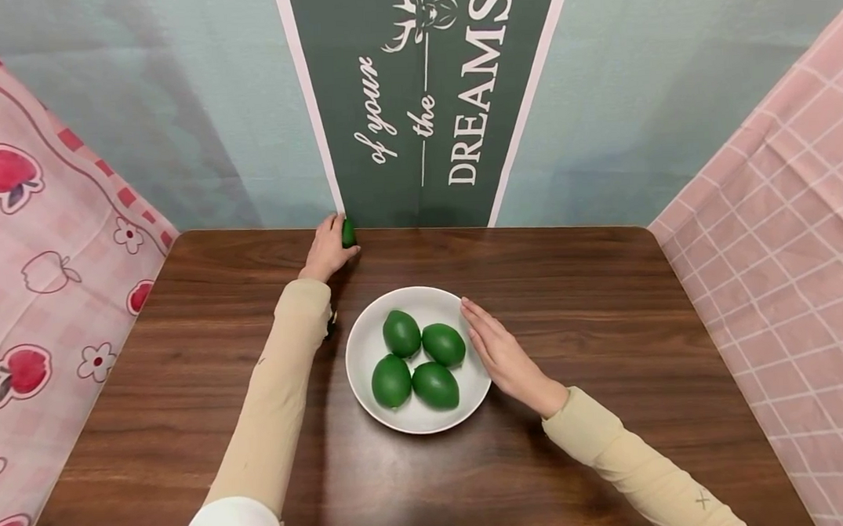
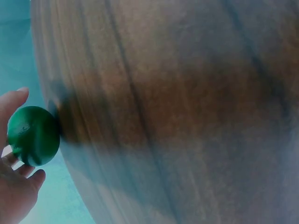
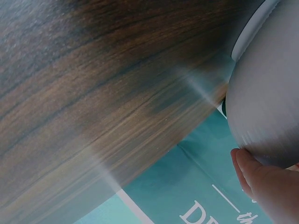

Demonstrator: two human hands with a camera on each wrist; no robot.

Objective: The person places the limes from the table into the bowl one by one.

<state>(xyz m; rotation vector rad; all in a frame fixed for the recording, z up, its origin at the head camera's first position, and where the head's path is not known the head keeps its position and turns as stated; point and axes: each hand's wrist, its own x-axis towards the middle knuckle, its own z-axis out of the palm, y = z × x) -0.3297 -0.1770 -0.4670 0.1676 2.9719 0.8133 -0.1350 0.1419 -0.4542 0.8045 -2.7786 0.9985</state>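
Note:
A white bowl [image 1: 421,424] stands on the table with several green limes [image 1: 435,385] lying in it. Beyond it, at the table's far edge, my left hand [image 1: 327,247] holds one more lime [image 1: 349,233], fingers and thumb curved around it. In the left wrist view that lime [image 2: 35,135] sits low at the table surface, between thumb and fingers. My right hand [image 1: 509,359] rests its straight fingers along the right side of the bowl. The right wrist view shows those fingertips [image 3: 245,163] against the bowl's outer wall [image 3: 266,93].
The brown wooden table [image 1: 593,310] reaches back to a blue-green curtain [image 1: 633,89] with a dark printed panel. Pink cloths hang at the left [image 1: 61,255] and right [image 1: 787,223]. A small dark object [image 1: 331,325] shows beside the left sleeve.

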